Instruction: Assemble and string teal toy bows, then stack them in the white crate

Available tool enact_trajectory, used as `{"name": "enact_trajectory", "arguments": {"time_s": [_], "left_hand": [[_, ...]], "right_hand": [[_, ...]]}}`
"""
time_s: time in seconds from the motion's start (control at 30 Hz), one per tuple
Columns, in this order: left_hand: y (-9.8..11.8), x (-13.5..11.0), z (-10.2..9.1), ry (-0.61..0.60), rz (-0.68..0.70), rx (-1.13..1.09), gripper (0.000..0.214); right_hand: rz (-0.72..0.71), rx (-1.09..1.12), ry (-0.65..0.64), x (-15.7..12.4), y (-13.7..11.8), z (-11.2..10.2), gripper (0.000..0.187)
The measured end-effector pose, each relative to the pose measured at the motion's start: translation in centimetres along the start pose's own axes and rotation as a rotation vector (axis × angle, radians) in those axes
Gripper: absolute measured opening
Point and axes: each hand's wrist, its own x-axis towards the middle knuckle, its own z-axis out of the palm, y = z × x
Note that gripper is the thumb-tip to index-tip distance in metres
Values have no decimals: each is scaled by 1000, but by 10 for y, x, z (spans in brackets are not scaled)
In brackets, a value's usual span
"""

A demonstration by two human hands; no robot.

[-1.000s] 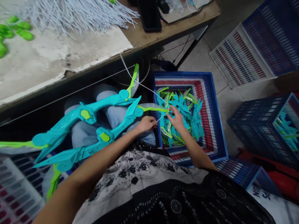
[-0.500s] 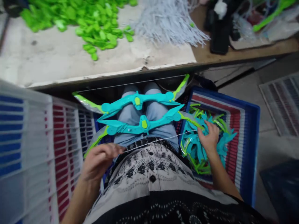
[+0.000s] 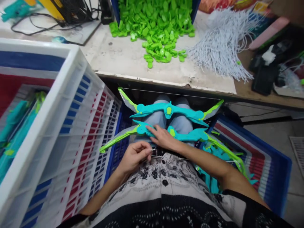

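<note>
Across the lap lie two turquoise toy bows with lime-green tips. The far toy bow [image 3: 154, 108] has a thin white string stretched between its tips. My right hand [image 3: 165, 138] reaches across and grips the left part of the near toy bow [image 3: 186, 136], fingers over its turquoise body. Beside it, my left hand [image 3: 136, 155] pinches the end of a white string [image 3: 156, 156] between thumb and fingertips, just in front of the waist. This string runs rightward behind my right forearm toward the near bow's right limb.
On the table [image 3: 104, 60] are a heap of green plastic pieces [image 3: 159, 34], a bundle of white strings [image 3: 220, 44] and a black phone [image 3: 264, 79]. A white slatted crate [image 3: 71, 60] stands left. A blue crate [image 3: 280, 158] with turquoise-and-green parts is at right.
My right hand has moved left from the near bow's right limb to its left part. My left hand has brought the string end closer to the bow. The camera view has shifted left.
</note>
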Motion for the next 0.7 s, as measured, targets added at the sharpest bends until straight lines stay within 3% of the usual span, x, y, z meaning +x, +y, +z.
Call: {"name": "enact_trajectory", "arguments": {"time_s": [0.1, 0.23, 0.37, 0.7], "left_hand": [[4, 0, -10, 133, 185, 16, 24], [19, 14, -32, 487, 435, -54, 15], [35, 30, -53, 747, 583, -46, 15], [45, 34, -62, 806, 576, 206, 13]], "right_hand": [[-36, 352, -107, -11, 24, -21, 53], [108, 809, -304, -6, 46, -44, 55], [232, 940, -393, 2, 51, -51, 59], [337, 975, -412, 5, 53, -48, 62]]}}
